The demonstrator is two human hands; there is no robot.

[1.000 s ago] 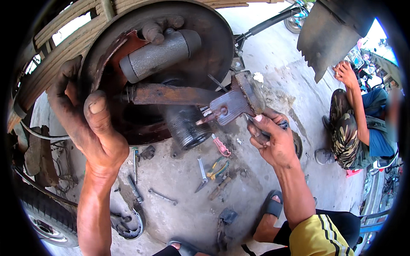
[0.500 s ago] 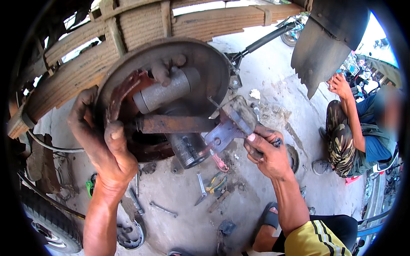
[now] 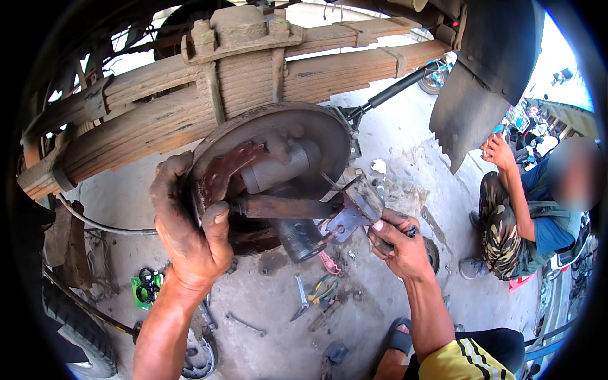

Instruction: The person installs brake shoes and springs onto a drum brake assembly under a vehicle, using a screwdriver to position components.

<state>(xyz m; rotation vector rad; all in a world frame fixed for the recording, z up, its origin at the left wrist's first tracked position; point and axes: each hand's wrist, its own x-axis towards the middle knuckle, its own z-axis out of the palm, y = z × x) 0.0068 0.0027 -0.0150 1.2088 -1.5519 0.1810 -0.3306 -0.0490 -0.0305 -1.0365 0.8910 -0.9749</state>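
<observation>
Before me is a round, greasy brake backing plate (image 3: 253, 136) with a reddish-brown brake shoe (image 3: 231, 168) inside it and a grey cylindrical axle end (image 3: 278, 166) across its middle. My left hand (image 3: 187, 225) wraps round the plate's left rim, thumb on the near side and fingers behind. A rusty bar (image 3: 285, 207) runs from near that thumb toward a flat metal bracket (image 3: 348, 218) with holes. The bracket's right end is pinched in my right hand (image 3: 399, 244), fingers closed. Below the bar, a dark tube (image 3: 297, 237) points downward. How bar and bracket join is hard to see.
Thick leaf springs (image 3: 253, 76) cross above the plate; a torn mudflap (image 3: 472, 101) hangs to the right. Pliers (image 3: 323, 289), a wrench (image 3: 300, 294) and a green package (image 3: 144, 288) lie on the ground. A person (image 3: 532, 215) squats at far right. A tyre (image 3: 76, 335) stands lower left.
The view has shifted, so the plate, springs and my left hand sit lower and further right in the picture. Both hands keep their holds, and the bracket appears slightly lower.
</observation>
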